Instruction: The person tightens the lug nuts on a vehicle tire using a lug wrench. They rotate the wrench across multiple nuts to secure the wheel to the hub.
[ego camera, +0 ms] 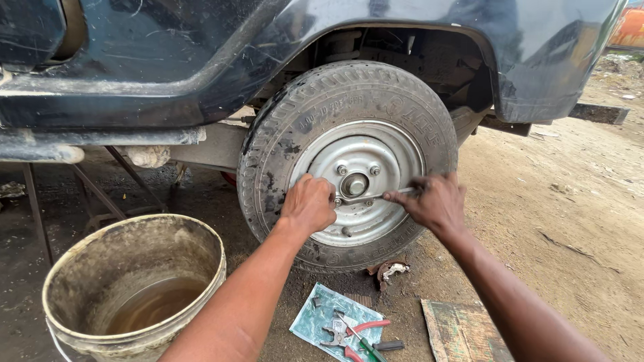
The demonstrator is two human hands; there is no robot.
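Bare dirt ground lies under a dark vehicle, beside a grimy bucket of murky water. On the silver wheel rim, several lug nuts sit in place, so tightening or loosening looks unfinished. Left hand curls closed at the wrench head by the hub; right hand grips its handle, arm outstretched.

Under me is bare dirt ground, damp and dark toward my left. On it stand a grimy bucket of brownish water, the tyre, a blue-green sheet carrying red-handled pliers, a worn board, and a rusty part.
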